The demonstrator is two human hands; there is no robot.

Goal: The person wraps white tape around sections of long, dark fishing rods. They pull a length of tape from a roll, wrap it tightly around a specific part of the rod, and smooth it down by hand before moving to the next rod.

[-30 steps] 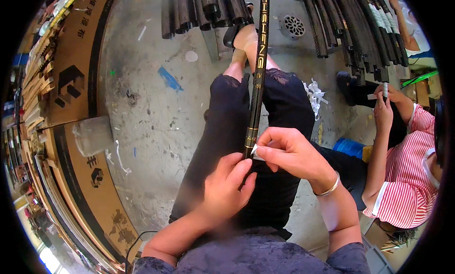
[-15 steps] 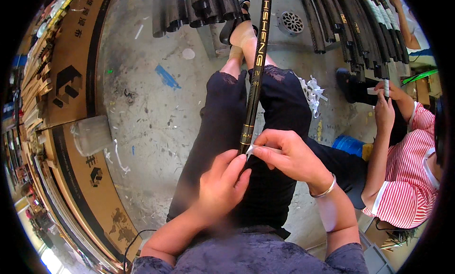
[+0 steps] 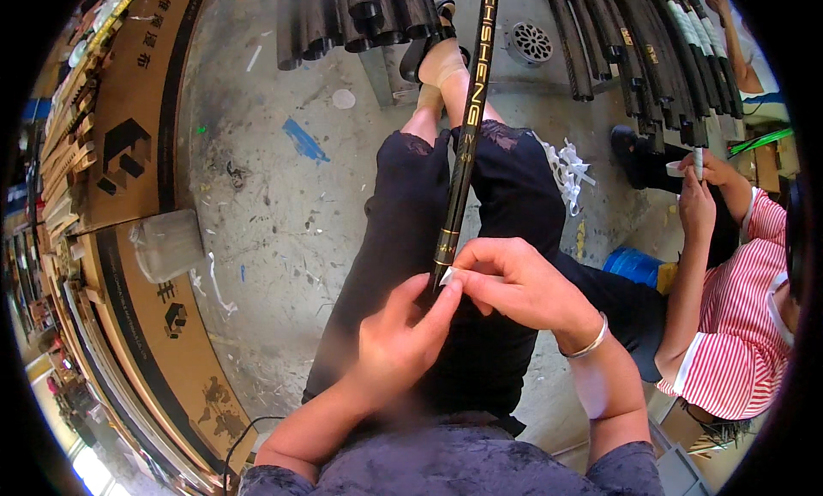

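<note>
A long glossy black fishing rod with gold lettering and gold rings slants between my legs, its lower end at my hands. My left hand closes around that end, thumb and forefinger on either side of it. A small piece of white tape shows at the rod, pinched between the thumb and forefinger of my right hand. My fingers partly hide the rod's end and the tape.
Black tubes hang over the far edge, with more tubes at the far right. White tape scraps lie beside my right knee. Cardboard boxes line the left. A co-worker in a striped shirt sits at the right, hands on another rod.
The white tape piece has shifted slightly at the rod between my fingers. The rod's lettering has turned a little. My left thumb has moved up closer to the tape.
</note>
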